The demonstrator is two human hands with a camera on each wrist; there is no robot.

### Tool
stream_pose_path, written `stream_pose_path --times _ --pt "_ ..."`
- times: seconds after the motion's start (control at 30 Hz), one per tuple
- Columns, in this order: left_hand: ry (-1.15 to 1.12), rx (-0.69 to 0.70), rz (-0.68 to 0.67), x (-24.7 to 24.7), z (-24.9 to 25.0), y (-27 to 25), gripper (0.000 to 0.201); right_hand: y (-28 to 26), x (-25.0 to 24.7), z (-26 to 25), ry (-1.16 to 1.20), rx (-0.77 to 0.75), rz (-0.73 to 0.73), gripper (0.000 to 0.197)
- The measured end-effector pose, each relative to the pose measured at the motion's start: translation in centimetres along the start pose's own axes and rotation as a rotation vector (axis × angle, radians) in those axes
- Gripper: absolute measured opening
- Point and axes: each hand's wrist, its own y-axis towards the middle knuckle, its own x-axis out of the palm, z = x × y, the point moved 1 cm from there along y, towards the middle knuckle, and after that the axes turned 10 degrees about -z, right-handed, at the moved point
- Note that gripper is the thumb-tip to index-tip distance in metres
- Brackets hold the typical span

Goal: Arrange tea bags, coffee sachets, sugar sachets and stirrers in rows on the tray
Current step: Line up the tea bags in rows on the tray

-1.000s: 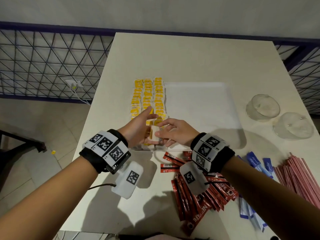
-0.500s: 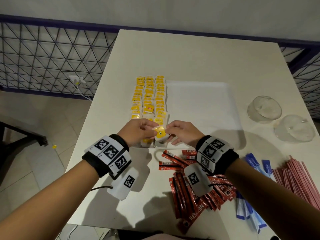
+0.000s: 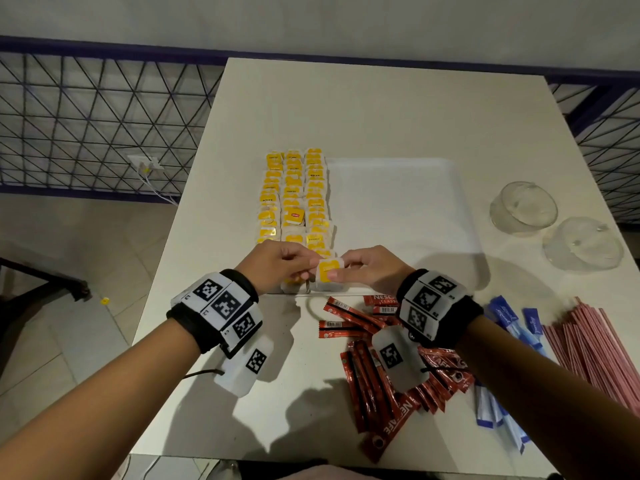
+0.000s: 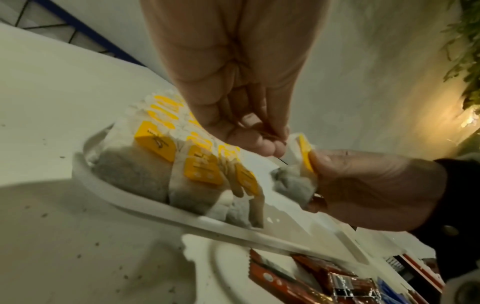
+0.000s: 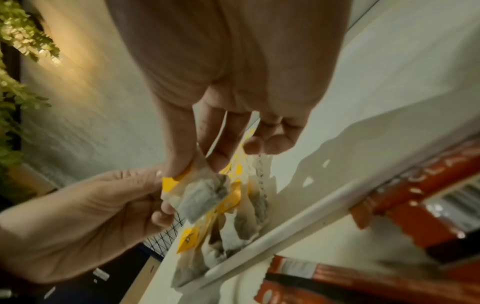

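Observation:
A white tray [image 3: 391,209] lies on the table, with three columns of yellow-tagged tea bags [image 3: 294,195] along its left side. Just above the tray's near edge, my left hand [image 3: 304,271] and right hand [image 3: 341,271] both pinch one tea bag [image 3: 327,268], its yellow tag facing up. In the left wrist view my left hand's fingers [image 4: 259,142] curl at the top edge of the tea bag [image 4: 296,181]. In the right wrist view my right hand [image 5: 197,164] pinches the tag end of the tea bag [image 5: 205,195].
Red coffee sachets [image 3: 381,358] lie in a heap in front of the tray. Blue sugar sachets [image 3: 512,320] and pink stirrers [image 3: 606,348] lie at the right. Two clear glass bowls [image 3: 523,206] stand right of the tray. The table's left edge drops to the floor.
The tea bag between my hands has turned from its white side to its yellow tag facing up. Both hands stay at the tray's near edge.

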Motion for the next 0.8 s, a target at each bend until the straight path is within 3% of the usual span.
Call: stream_pose_path --times 0.13,0.27,0.37,0.43,0.53,0.63,0.73,0.8 --pt "0.02 0.018 -0.026 0.1 -0.6 0.1 0.02 0.1 0.2 -0.3 0.176 -0.022 0.027 0.004" --pt "0.013 -0.019 -0.129 0.8 -1.3 -0.1 0.02 0.4 0.7 0.1 0.196 -0.015 0.04 0.008" --pt "0.217 0.0 -0.2 1.2 -1.8 -0.2 0.015 0.5 1.2 0.9 0.205 0.018 0.037 0.011" --pt "0.366 0.047 -0.236 1.2 -2.0 -0.3 0.039 0.3 1.6 1.0 0.217 0.011 0.04 0.019" --pt "0.403 0.062 -0.286 1.4 -1.9 -0.5 0.037 0.3 2.0 1.1 0.171 0.023 0.047 0.026" --pt "0.459 -0.015 -0.233 0.6 -2.5 -0.2 0.027 1.1 2.1 1.3 0.13 0.047 0.063 0.027" --pt "0.769 -0.063 -0.171 -0.3 -3.1 0.5 0.013 2.3 1.9 1.5 -0.024 0.087 0.102 0.023" --pt "0.819 -0.08 -0.097 -0.5 -2.4 0.5 0.006 2.9 1.7 1.3 -0.08 0.104 0.111 0.022"
